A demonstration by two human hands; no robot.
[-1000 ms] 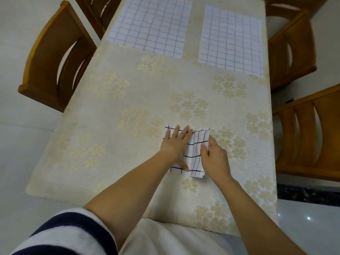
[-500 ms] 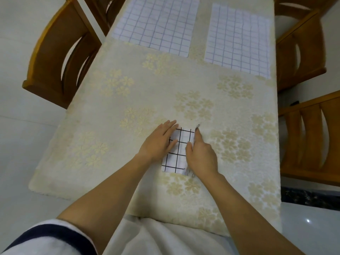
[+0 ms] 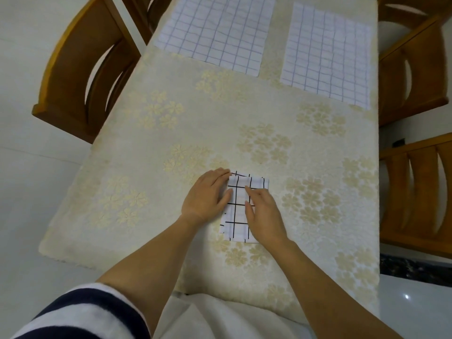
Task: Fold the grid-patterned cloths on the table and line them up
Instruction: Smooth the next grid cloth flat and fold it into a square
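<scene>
Folded cloth [image 3: 238, 212]: black-grid narrow rectangle, lying near the front edge of the table [image 3: 146, 148], between both hands.
Left hand [image 3: 206, 195]: fingers straight, flat on its left edge.
Right hand [image 3: 264, 214]: fingers straight, pressing its right half.
Far-left cloth [image 3: 217, 30], far-right cloth [image 3: 327, 50]: unfolded, side by side.

Matt woven tablecloth [image 3: 171, 133], glossy wooden chairs [image 3: 80, 77]

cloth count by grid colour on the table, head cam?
black-grid cloth, folded, under left hand and right hand: 1
purple-grid cloth, flat, far end: 2
Total: 3
</scene>
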